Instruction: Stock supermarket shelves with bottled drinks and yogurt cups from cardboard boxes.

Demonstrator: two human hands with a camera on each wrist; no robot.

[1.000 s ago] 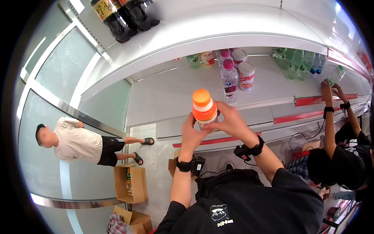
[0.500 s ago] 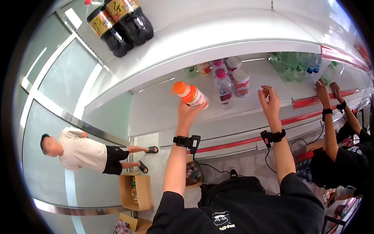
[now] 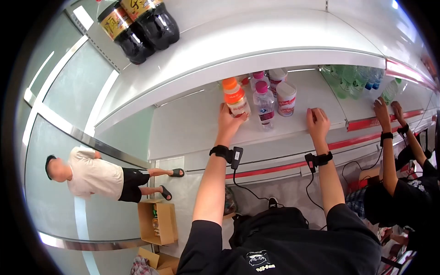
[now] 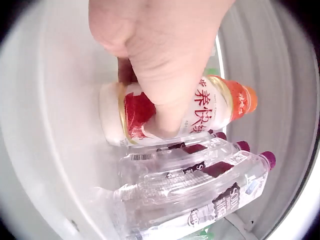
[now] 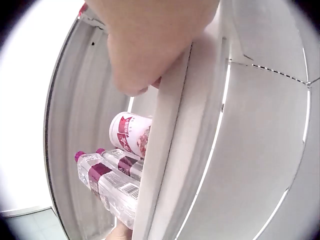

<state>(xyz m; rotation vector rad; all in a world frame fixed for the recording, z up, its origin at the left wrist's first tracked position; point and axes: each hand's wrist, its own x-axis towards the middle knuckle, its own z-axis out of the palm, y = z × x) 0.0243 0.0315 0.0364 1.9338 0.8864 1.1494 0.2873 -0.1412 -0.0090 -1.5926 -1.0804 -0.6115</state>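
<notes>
A plastic drink bottle (image 3: 237,100) with an orange cap and a red-and-white label stands nearly upright over the shelf, gripped low by my left hand (image 3: 228,126). In the left wrist view, the thumb lies across the label of this bottle (image 4: 202,107). Directly to its right is a row of clear bottles (image 3: 264,110) with pink-purple caps. Beside that row stands a white-and-red can (image 3: 286,100). My right hand (image 3: 318,123) is at the shelf's front edge, right of the can, its fingers loosely curled and holding nothing.
An upper shelf (image 3: 256,57) overhangs the goods and bears dark-liquid bottles (image 3: 158,27). Green bottles (image 3: 350,82) stand farther right, near another person's hands (image 3: 382,110). A person (image 3: 94,172) stands at the left, by an open cardboard box (image 3: 160,222).
The left hand took the orange-capped bottle alone as the right hand let go and moved right to the shelf edge. The bottle, tilted half a second ago, is now straighter and beside the clear bottles.
</notes>
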